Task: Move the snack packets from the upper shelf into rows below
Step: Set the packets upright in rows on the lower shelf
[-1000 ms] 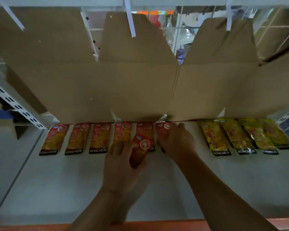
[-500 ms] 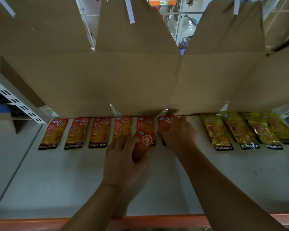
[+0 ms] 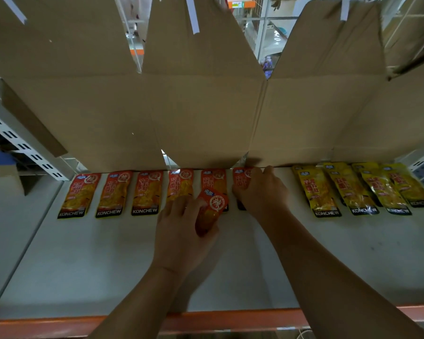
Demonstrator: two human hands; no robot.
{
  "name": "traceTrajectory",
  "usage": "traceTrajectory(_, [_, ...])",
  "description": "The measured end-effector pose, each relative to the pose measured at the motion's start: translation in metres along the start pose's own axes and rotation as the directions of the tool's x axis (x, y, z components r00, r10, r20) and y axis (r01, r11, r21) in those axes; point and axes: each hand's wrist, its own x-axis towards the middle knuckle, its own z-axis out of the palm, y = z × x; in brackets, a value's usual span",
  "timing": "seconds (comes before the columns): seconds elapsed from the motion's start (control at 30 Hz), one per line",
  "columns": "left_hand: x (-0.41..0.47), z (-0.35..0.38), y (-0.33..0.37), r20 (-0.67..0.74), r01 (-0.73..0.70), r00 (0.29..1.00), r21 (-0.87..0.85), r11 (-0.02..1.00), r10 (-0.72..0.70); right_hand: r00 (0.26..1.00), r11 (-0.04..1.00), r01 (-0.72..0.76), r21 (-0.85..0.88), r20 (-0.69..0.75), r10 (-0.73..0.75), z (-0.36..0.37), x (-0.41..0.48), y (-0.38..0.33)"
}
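— Where was the packet being placed?

— The sixth packet point(image 3: 240, 177) lay at the back of the lower shelf point(image 3: 108, 265), closing the red row point(image 3: 147, 192). The right hand point(image 3: 262, 192) lay over it, fingers fairly straight, pressing it flat.

— And the other hand?

— The left hand point(image 3: 181, 236) was curled round a spare red packet point(image 3: 212, 209), held tilted just in front of the fifth.

— Anything different from a second before?

— Hardly. Both hands kept their places; only the view had dipped a little. I judged the sixth was being squared up, not yet released.

— What lay beyond?

— A gap, then the yellow packets point(image 3: 348, 189) to the right, with cardboard point(image 3: 206, 113) standing behind everything.
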Motion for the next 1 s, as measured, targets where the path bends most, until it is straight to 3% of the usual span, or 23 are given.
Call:
traceTrajectory(0.17, [-0.004,-0.002,0.005,0.031,0.04,0.999,-0.032,0.999,-0.04,0.998,0.99,0.065,0.126,0.004,-0.066,-0.014,-0.024,0.004])
traceTrajectory(0.27, [-0.014,-0.003,0.023,0.076,0.065,0.995,-0.053,0.996,-0.061,0.982,0.982,0.165,0.097,0.073,-0.172,-0.021,-0.058,0.016])
traceTrajectory(0.4, [-0.028,0.008,0.058,0.172,0.074,0.983,-0.043,0.996,-0.065,0.955,0.98,0.198,-0.017,0.231,-0.189,-0.025,-0.094,0.044])
traceTrajectory(0.5, [-0.031,0.02,0.081,0.214,0.067,0.975,-0.022,0.998,-0.061,0.964,0.978,0.21,0.005,0.165,-0.208,-0.024,-0.105,0.063])
traceTrajectory(0.63, [-0.031,0.027,0.106,0.326,0.013,0.945,-0.145,0.989,0.035,0.986,0.987,0.119,0.104,0.106,-0.13,-0.024,-0.109,0.083])
traceTrajectory(0.77, [-0.028,0.023,0.106,0.363,-0.12,0.918,-0.126,0.985,0.159,0.994,0.982,0.092,0.163,0.044,-0.1,-0.026,-0.111,0.096])
traceTrajectory(1.0, [-0.027,0.024,0.072,0.304,-0.274,0.907,-0.101,0.956,0.292,0.997,0.997,0.074,0.037,0.025,-0.075,-0.033,-0.13,0.092])
